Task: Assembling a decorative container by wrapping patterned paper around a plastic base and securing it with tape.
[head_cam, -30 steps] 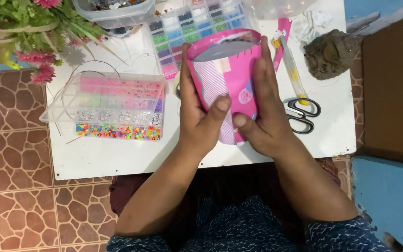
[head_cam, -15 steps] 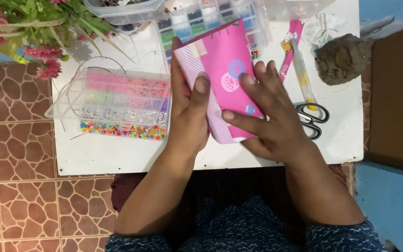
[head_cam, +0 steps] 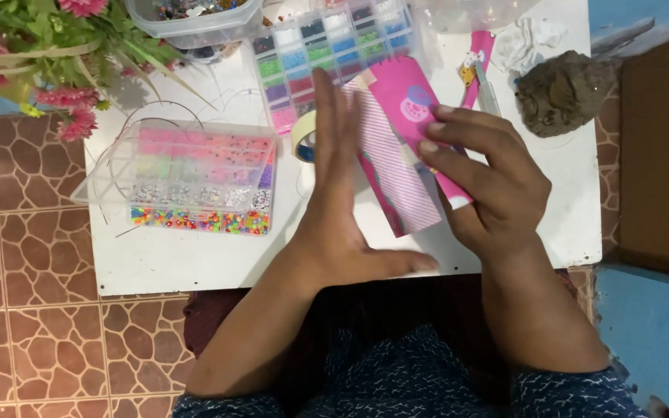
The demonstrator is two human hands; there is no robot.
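Observation:
A pink patterned paper piece [head_cam: 404, 147], striped on one side and with round stickers, lies tilted over the white table [head_cam: 195, 263]. My right hand [head_cam: 489, 186] grips its right edge, fingers curled over the top. My left hand [head_cam: 342, 201] is flat and spread, fingers straight, its edge beside the paper's left side, thumb stretched along the table's front edge. A roll of tape [head_cam: 303, 135] peeks out just left of my left hand.
Two clear bead organisers stand on the table: one with bright beads [head_cam: 195, 178] at left, one [head_cam: 327, 46] at the back. Pink flowers [head_cam: 48, 54] sit far left. A brown lump [head_cam: 563, 89], crumpled white paper [head_cam: 528, 39] and a pen [head_cam: 482, 77] lie at right.
The pink paper went from a rolled tube held in both hands to a flatter piece. My left hand let go and opened flat; my right hand now holds it alone, covering the scissors.

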